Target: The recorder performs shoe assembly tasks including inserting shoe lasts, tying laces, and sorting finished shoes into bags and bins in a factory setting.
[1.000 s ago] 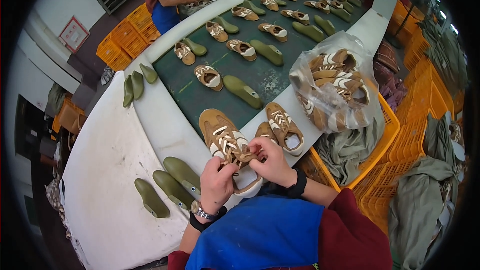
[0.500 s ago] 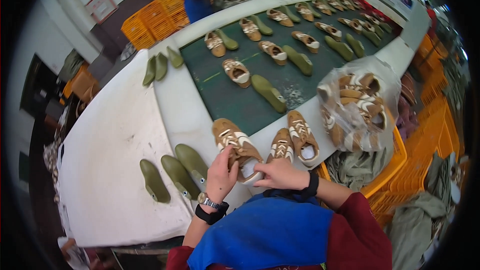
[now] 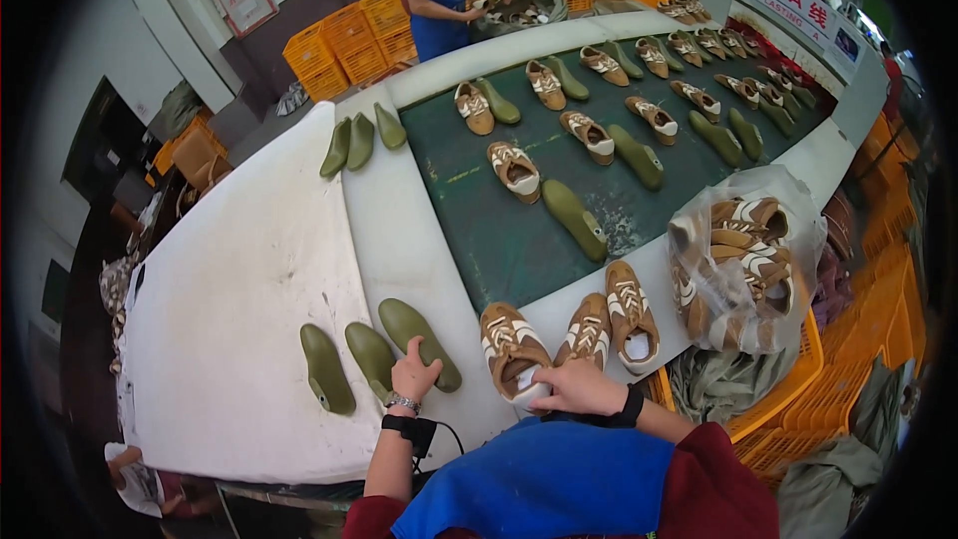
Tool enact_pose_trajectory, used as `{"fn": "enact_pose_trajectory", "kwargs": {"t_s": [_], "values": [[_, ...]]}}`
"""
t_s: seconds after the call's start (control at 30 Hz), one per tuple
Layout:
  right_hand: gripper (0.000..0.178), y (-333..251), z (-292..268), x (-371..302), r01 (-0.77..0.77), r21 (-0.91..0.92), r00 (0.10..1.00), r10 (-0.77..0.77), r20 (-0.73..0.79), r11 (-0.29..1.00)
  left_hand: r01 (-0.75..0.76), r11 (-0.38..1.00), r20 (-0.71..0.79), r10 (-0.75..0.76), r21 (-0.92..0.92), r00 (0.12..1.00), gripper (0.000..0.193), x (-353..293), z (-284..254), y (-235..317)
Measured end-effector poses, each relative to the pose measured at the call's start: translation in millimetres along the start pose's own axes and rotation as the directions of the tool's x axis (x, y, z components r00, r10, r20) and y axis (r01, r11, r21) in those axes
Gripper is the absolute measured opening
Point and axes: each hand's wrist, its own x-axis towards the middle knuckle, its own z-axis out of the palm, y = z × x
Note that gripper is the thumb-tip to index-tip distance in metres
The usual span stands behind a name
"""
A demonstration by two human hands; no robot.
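A brown and white sneaker stands on the pale table edge in front of me. My right hand grips it at the heel, thumb at the collar. My left hand has its thumb and index finger apart and touches a green shoe last. Left of that hand lie a second green last and a third last, on white cloth. To the right of the held sneaker are another sneaker and, beside it, a laced sneaker.
Rows of sneakers and green lasts cover a dark green conveyor belt. A clear plastic bag of sneakers sits at the right, by orange crates. A person in a blue apron stands at the far side.
My left hand has let go of the sneaker and moved left to the green last. My right hand stays at the sneaker's heel. The view has shifted.
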Motion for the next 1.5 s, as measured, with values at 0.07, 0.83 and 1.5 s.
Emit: {"fn": "enact_pose_trajectory", "kwargs": {"t_s": [0.07, 0.83, 1.5], "values": [[0.035, -0.5, -2.5, -2.0, 0.005, 0.006, 1.000, -0.005, 0.005, 1.000, -0.038, 0.999, -0.027, 0.038, 0.000, 0.999, 0.055, 20.0, 8.1, 13.8], [0.031, -10.2, -19.3, -39.3, 0.091, 0.092, 0.882, -0.037, -0.469, 0.992, -0.454, 0.891, 0.435, 0.421, -0.031, 0.796, 0.067, 178.8, 33.6, 109.6], [0.030, -42.3, -33.7, -47.4, 0.349, 0.240, 0.925, -0.292, -0.244, 0.906, 0.288, 0.246, 0.375, 0.697, -0.926, 0.612, 0.061, -1.4, -30.7, 68.2]]}}
